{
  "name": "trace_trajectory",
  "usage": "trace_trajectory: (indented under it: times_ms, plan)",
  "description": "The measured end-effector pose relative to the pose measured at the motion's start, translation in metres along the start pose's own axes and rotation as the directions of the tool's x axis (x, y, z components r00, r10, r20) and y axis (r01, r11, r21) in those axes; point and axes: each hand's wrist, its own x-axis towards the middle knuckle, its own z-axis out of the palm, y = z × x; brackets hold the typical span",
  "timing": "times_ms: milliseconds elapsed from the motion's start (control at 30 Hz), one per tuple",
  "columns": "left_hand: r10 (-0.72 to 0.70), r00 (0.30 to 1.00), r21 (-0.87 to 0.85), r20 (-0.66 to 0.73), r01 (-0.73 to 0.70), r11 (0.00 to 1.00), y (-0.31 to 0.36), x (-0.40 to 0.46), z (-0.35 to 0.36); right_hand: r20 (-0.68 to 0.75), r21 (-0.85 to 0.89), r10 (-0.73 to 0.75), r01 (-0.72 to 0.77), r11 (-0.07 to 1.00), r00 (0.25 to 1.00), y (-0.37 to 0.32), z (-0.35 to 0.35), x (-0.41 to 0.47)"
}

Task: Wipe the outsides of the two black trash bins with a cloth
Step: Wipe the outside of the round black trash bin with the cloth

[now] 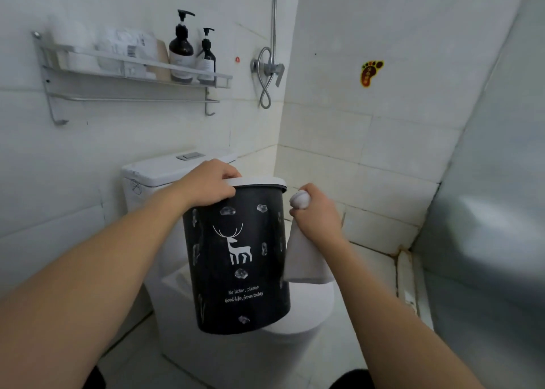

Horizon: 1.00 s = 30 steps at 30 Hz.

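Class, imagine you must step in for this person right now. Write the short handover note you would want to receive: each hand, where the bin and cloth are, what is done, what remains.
Left hand: grips the white rim of the black trash bin and holds it up in front of the toilet, deer print facing the camera.
Right hand: grips the white cloth bunched at the top, the rest hanging down, just right of the bin.
Done: cannot tell how much of this bin is wiped.
Left: wipe round this bin's outside; a second black bin is not in view, so find and wipe it too.
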Motion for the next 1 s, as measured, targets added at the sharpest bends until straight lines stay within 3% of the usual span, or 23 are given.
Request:
trace_trajectory:
  times_ms: [133,267,400,667,833,1000]
  plan:
    - [0.005,1.0,-0.028,-0.002,-0.006,1.0,-0.009,0.012,0.005,-0.032,-0.065,0.01,-0.012,0.998,0.999,-0.007,0.007,0.018]
    - [0.014,1.0,-0.096,0.006,-0.013,0.995,-0.02,0.03,0.007,-0.114,-0.228,-0.118,0.089,0.97,0.986,-0.024,0.021,0.045]
    - [0.013,1.0,-0.165,0.017,-0.01,0.986,-0.033,0.045,0.008,-0.079,-0.299,-0.177,0.146,0.943,0.981,-0.036,0.041,0.062]
    - [-0.023,0.999,-0.235,0.038,0.031,0.972,-0.063,0.054,0.009,0.2,0.005,-0.188,0.191,0.982,0.962,-0.023,0.06,0.065]
    - [-0.012,0.998,-0.27,0.06,0.028,0.962,-0.069,0.057,0.009,0.115,0.165,-0.255,0.235,0.958,0.96,-0.008,0.064,0.067]
    - [-0.008,0.998,-0.278,0.068,0.027,0.96,-0.063,0.054,0.009,-0.001,0.23,-0.192,0.188,0.955,0.981,-0.007,0.084,0.061]
